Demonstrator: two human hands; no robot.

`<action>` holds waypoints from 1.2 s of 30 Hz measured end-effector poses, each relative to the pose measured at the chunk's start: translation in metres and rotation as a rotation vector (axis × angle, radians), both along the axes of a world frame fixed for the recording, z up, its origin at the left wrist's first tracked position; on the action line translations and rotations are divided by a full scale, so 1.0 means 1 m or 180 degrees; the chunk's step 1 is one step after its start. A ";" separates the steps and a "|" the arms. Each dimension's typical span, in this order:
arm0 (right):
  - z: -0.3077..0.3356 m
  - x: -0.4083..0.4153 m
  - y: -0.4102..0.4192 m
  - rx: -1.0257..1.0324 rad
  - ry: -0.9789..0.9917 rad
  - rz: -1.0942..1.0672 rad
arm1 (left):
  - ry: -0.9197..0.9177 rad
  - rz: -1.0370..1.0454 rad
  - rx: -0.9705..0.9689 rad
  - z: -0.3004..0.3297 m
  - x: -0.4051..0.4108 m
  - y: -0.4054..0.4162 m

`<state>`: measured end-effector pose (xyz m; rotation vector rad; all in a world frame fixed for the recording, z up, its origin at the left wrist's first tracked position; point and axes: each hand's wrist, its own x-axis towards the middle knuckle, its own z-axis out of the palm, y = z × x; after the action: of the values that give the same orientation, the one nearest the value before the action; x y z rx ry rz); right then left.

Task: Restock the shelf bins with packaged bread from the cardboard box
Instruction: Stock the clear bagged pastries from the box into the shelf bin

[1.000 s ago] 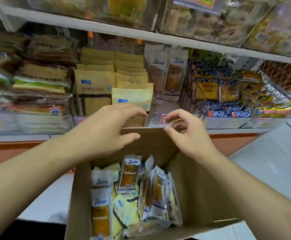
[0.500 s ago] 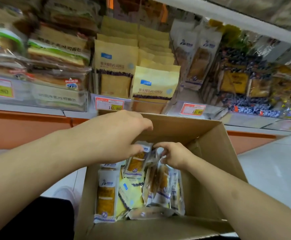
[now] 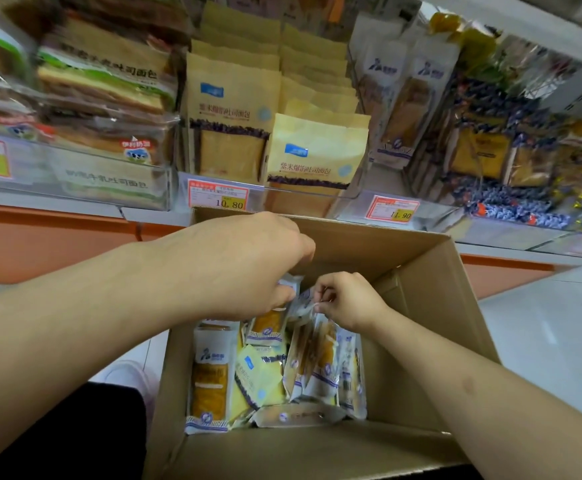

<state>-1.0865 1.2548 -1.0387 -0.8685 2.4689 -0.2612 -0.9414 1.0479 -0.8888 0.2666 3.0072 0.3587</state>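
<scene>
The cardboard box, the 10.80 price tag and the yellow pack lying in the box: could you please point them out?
cardboard box [image 3: 421, 306]: head view, inner right wall.
10.80 price tag [image 3: 218, 197]: head view, middle of the label.
yellow pack [image 3: 260, 375]: head view, its front face.

Left hand [image 3: 248, 265] hides its fingertips; far-right shelf goods [image 3: 573, 140] blurred

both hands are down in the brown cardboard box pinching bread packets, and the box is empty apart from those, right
Not empty. The head view shows the left hand and right hand pinching clear bread packets in the brown cardboard box, but many more packets lie on its floor.
</scene>
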 end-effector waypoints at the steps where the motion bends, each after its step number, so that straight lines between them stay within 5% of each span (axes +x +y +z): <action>1: 0.008 0.002 -0.001 -0.0071 0.0017 -0.0022 | -0.0019 0.0006 -0.0001 0.000 0.000 0.000; 15: 0.175 0.036 0.017 -0.1849 -0.0131 -0.0710 | -0.0442 0.0480 0.0754 0.008 -0.010 0.033; 24: 0.214 0.035 0.035 -0.3284 -0.0078 -0.0865 | 0.0352 0.0857 0.1387 0.030 -0.029 0.048; 29: 0.213 0.019 0.057 -0.3349 0.0387 -0.1278 | 0.0387 0.0955 0.1858 0.040 -0.042 0.044; 36: 0.194 0.011 0.065 -0.2173 0.0354 -0.0840 | 0.0670 0.0668 0.2636 0.055 -0.056 0.057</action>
<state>-1.0760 1.3201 -0.8447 -0.8146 2.6204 -1.2288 -0.9972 1.1048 -0.8339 0.0379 2.8943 1.6776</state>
